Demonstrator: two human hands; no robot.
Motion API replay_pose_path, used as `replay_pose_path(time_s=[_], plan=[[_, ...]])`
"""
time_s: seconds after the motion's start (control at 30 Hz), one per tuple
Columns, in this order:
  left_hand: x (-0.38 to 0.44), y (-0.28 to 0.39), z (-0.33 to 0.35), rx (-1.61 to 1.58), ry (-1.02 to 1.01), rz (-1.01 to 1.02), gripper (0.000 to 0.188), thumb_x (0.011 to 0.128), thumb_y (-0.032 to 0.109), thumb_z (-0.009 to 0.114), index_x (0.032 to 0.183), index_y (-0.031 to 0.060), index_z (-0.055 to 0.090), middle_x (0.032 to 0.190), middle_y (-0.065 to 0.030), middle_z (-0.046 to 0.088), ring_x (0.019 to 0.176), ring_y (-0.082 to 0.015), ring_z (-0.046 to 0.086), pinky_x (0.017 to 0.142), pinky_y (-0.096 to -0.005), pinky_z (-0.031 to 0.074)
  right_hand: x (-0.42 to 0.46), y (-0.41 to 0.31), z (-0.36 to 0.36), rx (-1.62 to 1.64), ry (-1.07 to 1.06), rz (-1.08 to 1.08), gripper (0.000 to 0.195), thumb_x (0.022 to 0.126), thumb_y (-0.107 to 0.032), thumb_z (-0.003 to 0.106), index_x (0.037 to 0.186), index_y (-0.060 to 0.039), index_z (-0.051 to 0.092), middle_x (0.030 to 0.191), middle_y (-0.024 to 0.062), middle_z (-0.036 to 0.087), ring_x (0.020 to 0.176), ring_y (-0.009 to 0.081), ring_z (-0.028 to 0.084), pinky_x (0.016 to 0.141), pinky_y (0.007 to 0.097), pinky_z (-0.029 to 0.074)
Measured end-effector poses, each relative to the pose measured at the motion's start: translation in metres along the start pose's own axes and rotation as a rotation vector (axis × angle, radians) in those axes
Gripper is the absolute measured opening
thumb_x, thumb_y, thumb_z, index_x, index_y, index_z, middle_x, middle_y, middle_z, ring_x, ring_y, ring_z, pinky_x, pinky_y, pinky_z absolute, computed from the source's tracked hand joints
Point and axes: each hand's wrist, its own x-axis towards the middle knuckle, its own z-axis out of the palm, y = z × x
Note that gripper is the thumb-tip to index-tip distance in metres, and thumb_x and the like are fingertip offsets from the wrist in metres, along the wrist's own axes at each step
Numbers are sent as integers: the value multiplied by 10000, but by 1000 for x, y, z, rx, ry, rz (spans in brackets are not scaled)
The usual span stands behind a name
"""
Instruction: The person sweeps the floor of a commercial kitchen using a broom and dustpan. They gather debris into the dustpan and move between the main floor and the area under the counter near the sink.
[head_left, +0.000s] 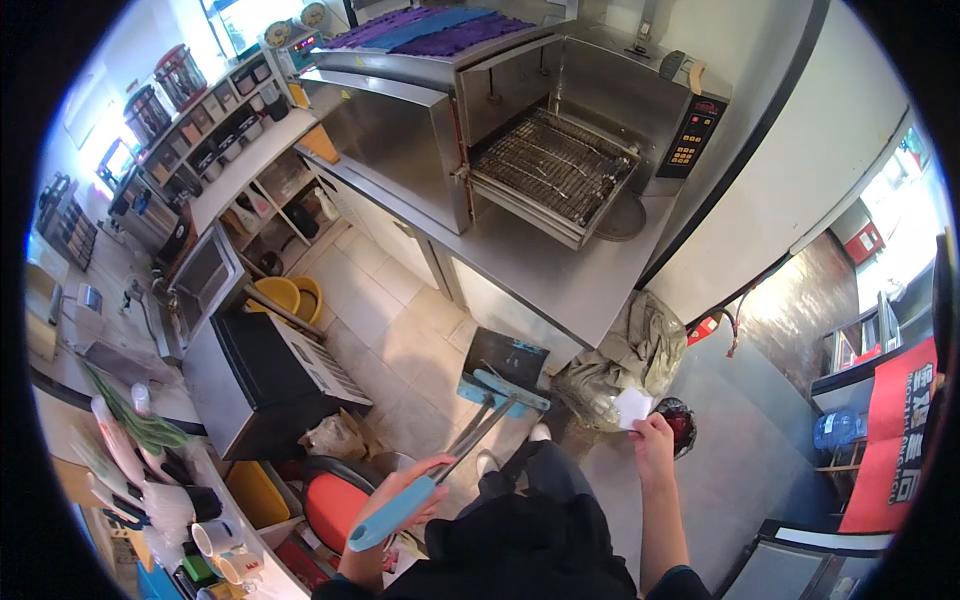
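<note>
My left hand (409, 487) is closed around the long handles (405, 510) of a blue-and-grey broom and dustpan set, whose thick light-blue grip slants toward me. The dark dustpan (510, 356) rests on the tiles, with the light-blue bar-shaped head (510, 390) lying over its near edge. Between the fingertips of my right hand (654, 435) is a small white sheet (632, 409), perhaps paper. A bin with a black liner (681, 424) stands just beyond that hand, partly hidden by it. Beside the sheet, a large crumpled greyish plastic bag (637, 345) sits on the floor.
A steel conveyor oven (559, 165) tops a steel counter (555, 277), whose corner juts over the floor. To the left are a black-topped appliance (262, 375), yellow basins (296, 300) and a red round lid (334, 502). Knives (120, 457) and cups (217, 536) crowd the left counter.
</note>
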Motion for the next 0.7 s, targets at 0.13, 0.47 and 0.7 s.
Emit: replay_pose_path(time_s=[0.13,0.47,0.7], plan=[[12,22,14,58,81,-1,383,849,101,572,1210,54,450,646,39,407,513,-31,362,440,-176,268,32,-21,28,-40,-60,-34,344,725,113,493,1015,-67,444,926,90,553,727,162,557,558,247,446],[48,76,56,350,171,-97,377,831,224,615,1174,111,508,593,-22,510,492,-67,447,482,-177,346,257,-19,-20,-877,-61,-499,397,737,115,448,1110,-9,500,1194,148,455,1013,279,519,795,311,448],[67,88,81,150,303,-251,386,824,222,622,1176,99,526,697,-55,579,559,-83,513,541,-169,405,410,-76,-15,-1309,69,-858,475,670,92,425,1141,68,480,1194,253,458,1109,383,446,954,386,355]])
